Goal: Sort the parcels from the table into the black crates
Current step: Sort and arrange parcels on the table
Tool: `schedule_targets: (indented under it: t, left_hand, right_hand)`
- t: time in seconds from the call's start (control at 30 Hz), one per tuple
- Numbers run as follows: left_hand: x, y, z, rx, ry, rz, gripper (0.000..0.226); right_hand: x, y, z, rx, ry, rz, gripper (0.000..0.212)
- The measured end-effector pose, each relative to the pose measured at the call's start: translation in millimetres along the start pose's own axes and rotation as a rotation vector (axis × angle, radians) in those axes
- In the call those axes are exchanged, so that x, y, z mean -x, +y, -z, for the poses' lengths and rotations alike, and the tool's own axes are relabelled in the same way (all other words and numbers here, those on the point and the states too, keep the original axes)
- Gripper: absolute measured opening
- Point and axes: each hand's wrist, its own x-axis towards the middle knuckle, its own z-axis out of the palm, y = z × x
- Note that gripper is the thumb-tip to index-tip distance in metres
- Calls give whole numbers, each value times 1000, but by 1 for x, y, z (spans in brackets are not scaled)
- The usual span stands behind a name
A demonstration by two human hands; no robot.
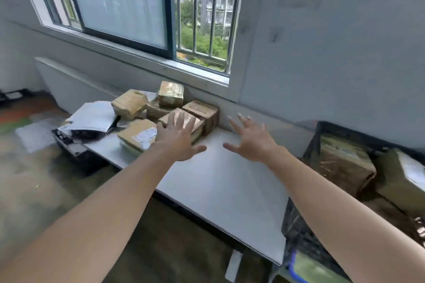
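Observation:
Several brown cardboard parcels sit in a cluster at the far end of the white table [220,181], under the window. My left hand [178,139] hovers with spread fingers over a taped parcel [195,123], and beside it lies a flat parcel with a white label [138,135]. A darker box [203,110] stands against the wall. My right hand [251,139] is stretched out over the bare tabletop, fingers spread, holding nothing. A black crate [299,230] at the right holds brown parcels [342,163].
White mailer bags [92,117] lie over another black crate [71,145] at the table's far left end. A box [171,94] is stacked on top of the cluster. The wall and window sill run along the table's far side. Bare floor lies to the left.

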Motion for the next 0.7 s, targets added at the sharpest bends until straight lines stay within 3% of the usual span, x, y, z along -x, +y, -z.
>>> schedule_targets:
  t: [0.37,0.7]
  left_hand:
    - [-103,-171,-76,-39,-173,135,103]
    - [-187,-265,-126,-7,-299,132,107]
  right_hand:
    - [-175,-121,-90,-159,-107,92,88]
    - [-279,-190,-136,-212,-205,122,92]
